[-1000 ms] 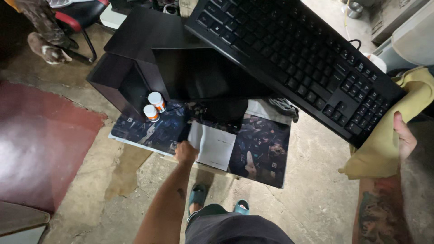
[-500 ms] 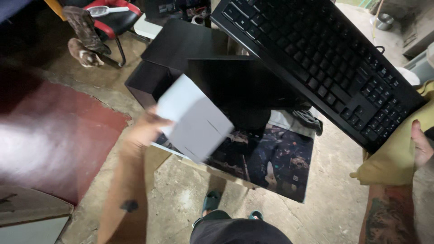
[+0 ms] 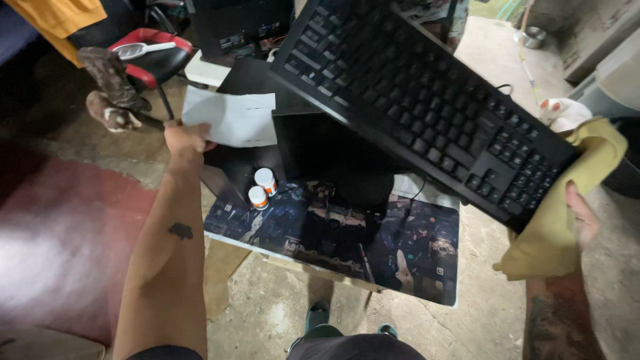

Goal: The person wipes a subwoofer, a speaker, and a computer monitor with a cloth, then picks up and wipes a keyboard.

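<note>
Above desk mat, head view: left hand stretched out to left, fingers clenched on edge of white paper, paper held clear of mat near red chair. Right hand grasps yellow cloth and end of black keyboard, keyboard tilted over monitor. Two white-capped bottles upright on mat, just beside each other.

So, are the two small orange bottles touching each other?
Cannot tell. In the head view the two orange bottles stand side by side on the desk mat, overlapping; no gap shows.
</note>
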